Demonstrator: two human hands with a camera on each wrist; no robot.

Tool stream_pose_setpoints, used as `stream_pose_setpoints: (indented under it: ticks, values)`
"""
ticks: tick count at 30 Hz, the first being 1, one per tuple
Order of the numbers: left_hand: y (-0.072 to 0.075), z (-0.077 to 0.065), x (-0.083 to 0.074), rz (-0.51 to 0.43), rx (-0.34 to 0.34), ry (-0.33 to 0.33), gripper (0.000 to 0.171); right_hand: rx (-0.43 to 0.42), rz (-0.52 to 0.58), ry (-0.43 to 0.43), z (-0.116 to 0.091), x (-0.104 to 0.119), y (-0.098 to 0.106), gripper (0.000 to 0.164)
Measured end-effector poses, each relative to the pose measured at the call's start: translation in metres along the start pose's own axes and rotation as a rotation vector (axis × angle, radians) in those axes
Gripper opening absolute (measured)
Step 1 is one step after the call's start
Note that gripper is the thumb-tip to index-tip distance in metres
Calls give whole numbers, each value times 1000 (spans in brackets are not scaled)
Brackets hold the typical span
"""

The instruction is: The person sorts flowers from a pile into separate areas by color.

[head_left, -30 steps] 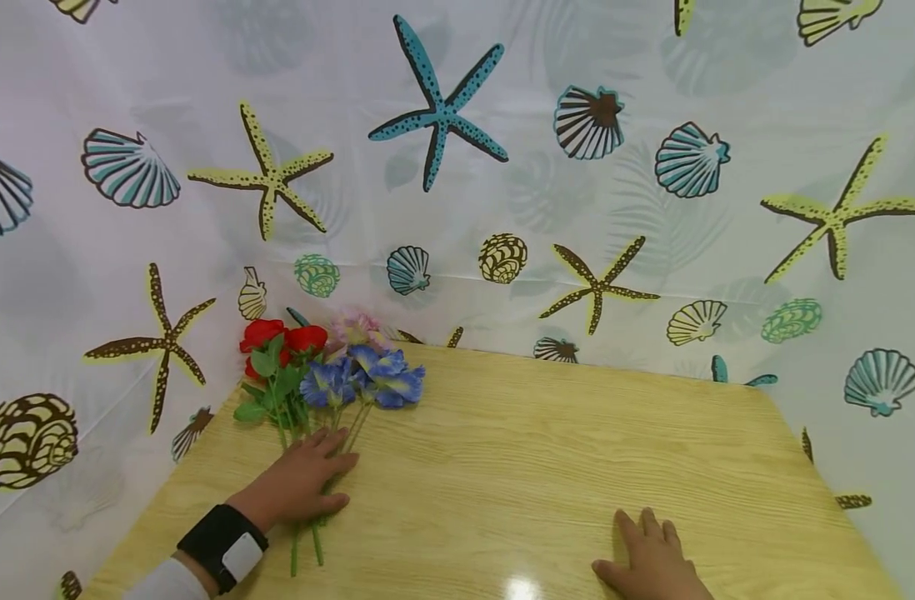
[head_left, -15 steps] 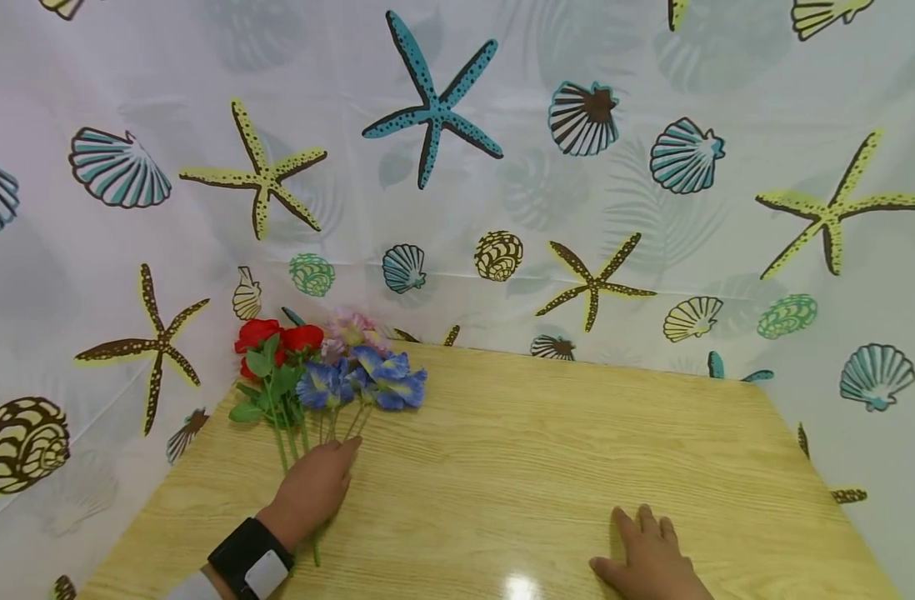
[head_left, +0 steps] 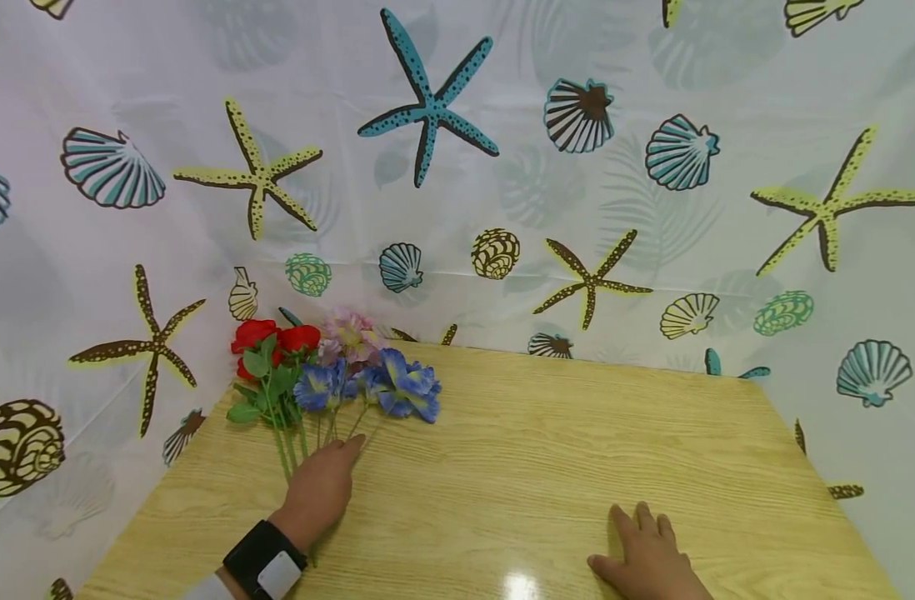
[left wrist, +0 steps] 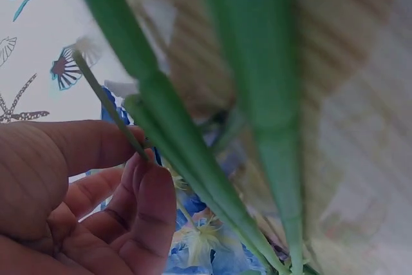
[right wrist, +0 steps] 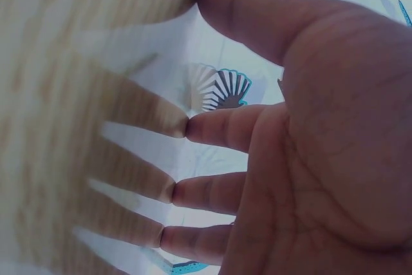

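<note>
At the left of the table my left hand (head_left: 321, 490) pinches a thin green flower stem (left wrist: 105, 98) between thumb and fingertips, seen in the left wrist view. The blue flower (head_left: 410, 385) at the right of the bunch lies above this hand in the head view. Another blue flower (head_left: 324, 387), red roses (head_left: 256, 335) and a pink flower (head_left: 348, 333) lie close beside it. Thicker green stems (left wrist: 183, 149) run past the fingers, apart from the pinch. My right hand (head_left: 651, 555) rests on the table, fingers spread, fingertips touching the wood, holding nothing.
The wood-grain table (head_left: 517, 450) extends to the right of the flowers. White cloth (head_left: 457, 208) printed with starfish and shells rises behind it and along both sides. A black band (head_left: 265, 560) with a white piece is on the left wrist.
My left hand has turned and shifted right, its fingers closing on a stem. The rightmost blue flower has moved slightly right, away from the bunch. The right hand has stayed in place.
</note>
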State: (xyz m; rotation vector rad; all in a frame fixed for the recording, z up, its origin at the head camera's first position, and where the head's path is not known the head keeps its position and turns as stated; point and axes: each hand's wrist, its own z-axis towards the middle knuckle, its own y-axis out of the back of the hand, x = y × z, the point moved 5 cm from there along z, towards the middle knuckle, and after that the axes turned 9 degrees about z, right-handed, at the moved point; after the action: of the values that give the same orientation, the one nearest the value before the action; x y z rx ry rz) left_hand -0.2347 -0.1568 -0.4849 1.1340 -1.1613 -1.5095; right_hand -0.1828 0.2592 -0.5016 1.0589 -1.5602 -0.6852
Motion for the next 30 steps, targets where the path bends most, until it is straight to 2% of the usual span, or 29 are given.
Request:
stream_pose_setpoints:
  ticks: [10,17,24,30]
  values:
    - [1,1,-2,-95,36,42,46,1,5,2,0,0,0,92]
    - [0,5,-2,-269,75,91,49,2,4,-2,0,0,2,93]
    - [7,6,-8,-424,55,92,54,0,6,6,0,0,2,92]
    - [14,7,-17,-512,50,103,52,0,4,9,0,-1,2,92]
